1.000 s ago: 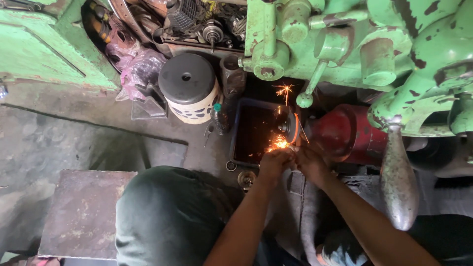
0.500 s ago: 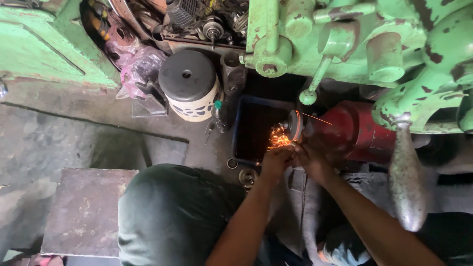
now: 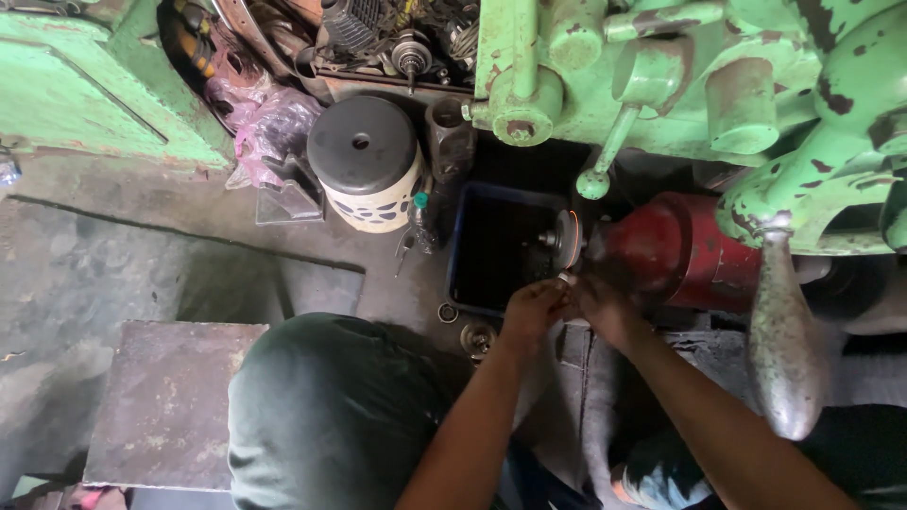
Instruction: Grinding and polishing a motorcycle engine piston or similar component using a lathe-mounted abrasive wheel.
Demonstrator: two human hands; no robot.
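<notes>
My left hand [image 3: 532, 308] and my right hand [image 3: 601, 309] meet just below a small grinding wheel [image 3: 570, 240] on the end of a red motor [image 3: 673, 251]. Together the fingertips pinch a small metal piece [image 3: 564, 280], which is held close under the wheel's rim. No sparks show now. Both forearms reach in from the bottom right. My knee [image 3: 331, 416] in dark green cloth fills the lower middle of the view.
A dark blue tub [image 3: 459, 255] sits left of the wheel. A white bucket with a black lid [image 3: 364, 151] stands beside it. A green machine [image 3: 661, 66] looms above, with a grey lever handle [image 3: 784, 340] at right. A flat metal block [image 3: 165, 401] lies lower left.
Sparks flew from the wheel in both earlier frames; now there are none. The hands and the piece have stayed at the wheel, drawn slightly down from it.
</notes>
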